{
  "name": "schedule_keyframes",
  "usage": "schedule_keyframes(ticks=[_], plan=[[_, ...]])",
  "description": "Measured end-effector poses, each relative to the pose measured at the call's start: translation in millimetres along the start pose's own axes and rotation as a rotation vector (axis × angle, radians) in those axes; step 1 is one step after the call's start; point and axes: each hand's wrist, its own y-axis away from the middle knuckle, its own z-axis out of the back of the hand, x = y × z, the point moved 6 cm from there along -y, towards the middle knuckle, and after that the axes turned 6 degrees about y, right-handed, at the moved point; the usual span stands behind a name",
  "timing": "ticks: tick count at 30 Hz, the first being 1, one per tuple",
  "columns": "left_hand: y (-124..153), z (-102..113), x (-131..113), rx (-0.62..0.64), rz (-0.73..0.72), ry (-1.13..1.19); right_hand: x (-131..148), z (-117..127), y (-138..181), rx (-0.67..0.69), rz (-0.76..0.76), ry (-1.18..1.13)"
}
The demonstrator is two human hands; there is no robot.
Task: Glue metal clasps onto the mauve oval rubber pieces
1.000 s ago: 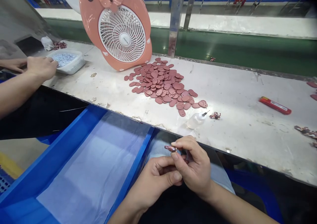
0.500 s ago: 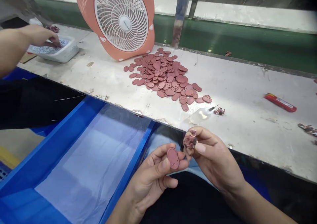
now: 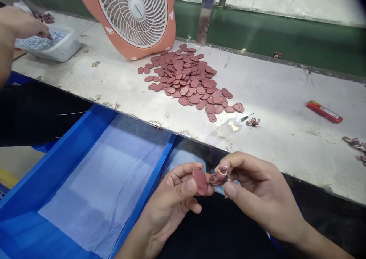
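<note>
Between thumb and fingers, my left hand [image 3: 175,198] holds a reddish-brown oval disc [image 3: 200,181] with small holes near its lower end. My right hand [image 3: 254,190] pinches a small dark red and brown figurine [image 3: 219,176] with pale bits, close to the disc's right edge; whether the two touch I cannot tell. Beyond my hands, on the worktop, lies a loose pile of similar oval discs [image 3: 185,76]. A clear squeeze bottle with a needle tip [image 3: 230,127] lies near the worktop's front edge, with another small figurine [image 3: 253,122] beside its needle.
A pink fan [image 3: 137,11] stands behind the pile. Another person's hand [image 3: 25,24] reaches into a white basket [image 3: 64,47] at left. A blue tray [image 3: 68,152] with a pale liner sits below the edge. At right lie a red packet [image 3: 324,111] and more small figurines [image 3: 354,142].
My right hand has lowered and turned, bringing the figurine down beside the disc. My left hand still holds the disc. The view has tilted slightly, and the other person's hand has shifted in the basket.
</note>
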Motion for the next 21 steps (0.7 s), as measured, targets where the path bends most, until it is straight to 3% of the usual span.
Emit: schedule_keyframes(ticks=[6,21], plan=[[-2.3,-2.2,2.2,0.031,0.005,0.020,19.1,2.2,-3.7,0.010,0.117,0.261],[-7.0,-1.2,3.9,0.039,0.029,0.036,26.1,0.8,-6.6,0.053,0.255,0.372]])
